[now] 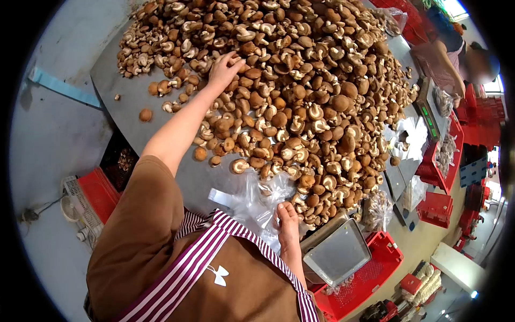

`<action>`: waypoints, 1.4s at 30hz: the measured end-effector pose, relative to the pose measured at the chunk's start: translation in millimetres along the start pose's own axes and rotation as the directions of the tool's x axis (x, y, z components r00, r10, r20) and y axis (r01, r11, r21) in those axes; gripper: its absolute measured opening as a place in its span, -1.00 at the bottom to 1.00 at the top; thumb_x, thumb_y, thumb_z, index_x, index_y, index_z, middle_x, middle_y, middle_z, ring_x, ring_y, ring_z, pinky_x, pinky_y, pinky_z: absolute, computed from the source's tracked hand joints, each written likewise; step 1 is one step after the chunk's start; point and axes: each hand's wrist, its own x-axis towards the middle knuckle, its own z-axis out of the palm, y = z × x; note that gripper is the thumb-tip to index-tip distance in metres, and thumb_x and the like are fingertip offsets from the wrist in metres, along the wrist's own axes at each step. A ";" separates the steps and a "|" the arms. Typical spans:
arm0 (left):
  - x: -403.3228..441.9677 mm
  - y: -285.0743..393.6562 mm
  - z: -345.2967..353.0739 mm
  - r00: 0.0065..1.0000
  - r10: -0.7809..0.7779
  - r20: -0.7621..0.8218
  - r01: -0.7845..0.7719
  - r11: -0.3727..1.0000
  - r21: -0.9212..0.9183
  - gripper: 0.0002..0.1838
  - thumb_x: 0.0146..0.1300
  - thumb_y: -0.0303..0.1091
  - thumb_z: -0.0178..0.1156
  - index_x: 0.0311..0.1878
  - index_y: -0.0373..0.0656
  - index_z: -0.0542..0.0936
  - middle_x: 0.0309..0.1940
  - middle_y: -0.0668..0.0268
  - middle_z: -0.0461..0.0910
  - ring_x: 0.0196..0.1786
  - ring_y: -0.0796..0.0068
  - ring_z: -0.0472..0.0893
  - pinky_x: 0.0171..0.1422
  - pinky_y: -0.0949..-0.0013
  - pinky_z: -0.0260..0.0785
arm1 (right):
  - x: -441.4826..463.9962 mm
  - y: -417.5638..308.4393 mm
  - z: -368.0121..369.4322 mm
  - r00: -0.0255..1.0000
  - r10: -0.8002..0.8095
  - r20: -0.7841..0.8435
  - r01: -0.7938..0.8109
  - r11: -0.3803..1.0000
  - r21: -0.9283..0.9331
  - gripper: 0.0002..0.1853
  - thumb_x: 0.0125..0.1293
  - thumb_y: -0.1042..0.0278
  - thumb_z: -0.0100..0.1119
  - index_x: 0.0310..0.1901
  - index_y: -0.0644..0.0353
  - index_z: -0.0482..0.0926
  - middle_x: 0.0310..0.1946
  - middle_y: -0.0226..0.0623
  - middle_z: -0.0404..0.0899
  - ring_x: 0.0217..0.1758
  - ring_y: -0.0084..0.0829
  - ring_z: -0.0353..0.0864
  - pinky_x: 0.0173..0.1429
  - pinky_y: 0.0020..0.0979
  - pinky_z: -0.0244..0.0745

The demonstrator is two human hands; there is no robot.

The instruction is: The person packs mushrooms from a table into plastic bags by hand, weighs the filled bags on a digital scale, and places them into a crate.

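Observation:
My left hand (226, 71) reaches far out onto a large heap of brown shiitake mushrooms (300, 91). Its fingers are bent and slightly apart over the caps, touching the pile; no mushroom shows clearly in its grasp. Close to my body, my right hand (288, 217) is closed on the edge of a clear plastic bag (252, 201). The bag lies crumpled at the near edge of the heap, and a few mushrooms show through or beside its upper part.
The heap covers most of the grey table (126, 86). At my right are a metal tray (338, 255), a red crate (386, 257) and a filled bag of mushrooms (378, 209). A scale with a green display (429, 121) stands farther off, near another person (442, 59).

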 end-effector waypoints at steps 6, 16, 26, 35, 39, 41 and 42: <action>-4.5 42.0 7.4 0.970 -0.079 0.230 0.043 0.987 0.155 -0.22 0.18 0.35 0.22 0.34 0.03 0.49 0.36 0.16 0.42 0.44 0.16 0.33 0.49 -0.03 0.18 | -2.1 -9.0 5.1 0.996 0.030 -0.078 -0.033 0.999 -0.042 -0.86 0.46 0.22 0.14 -0.27 -0.01 0.46 -0.53 -0.60 0.39 -0.53 -0.70 0.28 -0.48 -0.62 0.09; -131.5 102.3 48.4 0.725 0.178 0.665 -0.328 0.939 0.106 -0.25 0.14 0.16 0.27 0.40 0.11 0.43 0.51 0.27 0.21 0.56 0.20 0.09 0.54 -0.01 0.15 | -7.5 3.9 16.2 0.998 -0.044 -0.052 0.037 0.991 -0.131 -0.86 0.45 0.22 0.13 -0.30 -0.06 0.46 -0.53 -0.64 0.39 -0.53 -0.73 0.31 -0.51 -0.63 0.13; -115.2 109.4 17.4 0.737 0.632 0.238 -0.606 0.775 -0.181 -0.65 0.23 -0.21 0.23 0.01 -0.19 0.64 0.12 0.23 0.63 0.22 0.29 0.55 0.41 0.09 0.34 | -17.8 1.5 12.3 0.991 -0.058 -0.120 0.050 0.997 -0.064 -0.85 0.44 0.24 0.15 -0.30 0.02 0.47 -0.54 -0.60 0.40 -0.55 -0.71 0.30 -0.53 -0.61 0.10; 8.8 111.6 53.3 0.987 0.039 0.157 -0.054 0.994 0.095 -0.04 0.19 0.31 0.23 0.54 0.01 0.18 0.53 0.11 0.12 0.59 0.02 -0.03 0.60 -0.09 -0.03 | -8.1 -0.5 9.5 0.991 0.021 -0.130 -0.031 0.997 -0.074 -0.88 0.45 0.20 0.15 -0.27 -0.06 0.49 -0.48 -0.69 0.37 -0.47 -0.74 0.31 -0.44 -0.61 0.26; -17.1 111.6 75.5 0.927 0.040 0.372 -0.028 0.999 -0.038 -0.09 0.08 0.38 0.28 0.37 -0.02 0.41 0.48 0.09 0.20 0.55 0.03 0.08 0.59 -0.04 0.03 | -5.1 -1.7 16.3 0.997 0.019 -0.073 -0.025 0.996 -0.081 -0.86 0.46 0.21 0.13 -0.28 -0.04 0.48 -0.49 -0.68 0.37 -0.48 -0.74 0.31 -0.46 -0.63 0.24; -36.6 110.1 76.1 0.856 0.091 0.509 -0.100 0.995 -0.008 -0.23 0.08 0.36 0.30 0.18 -0.05 0.57 0.47 0.08 0.21 0.54 0.04 0.11 0.58 -0.01 0.05 | -1.5 0.9 23.9 0.999 -0.008 -0.045 0.004 0.997 -0.080 -0.86 0.46 0.22 0.14 -0.28 -0.01 0.49 -0.51 -0.65 0.38 -0.52 -0.74 0.29 -0.49 -0.63 0.18; -51.8 110.0 83.9 0.830 0.120 0.544 -0.131 0.991 -0.018 -0.29 0.08 0.34 0.31 0.07 -0.06 0.63 0.47 0.08 0.21 0.53 0.03 0.13 0.58 0.01 0.06 | -2.3 3.4 25.0 0.999 -0.031 -0.031 0.029 0.996 -0.079 -0.86 0.45 0.24 0.15 -0.28 0.03 0.50 -0.54 -0.62 0.40 -0.56 -0.73 0.27 -0.52 -0.63 0.12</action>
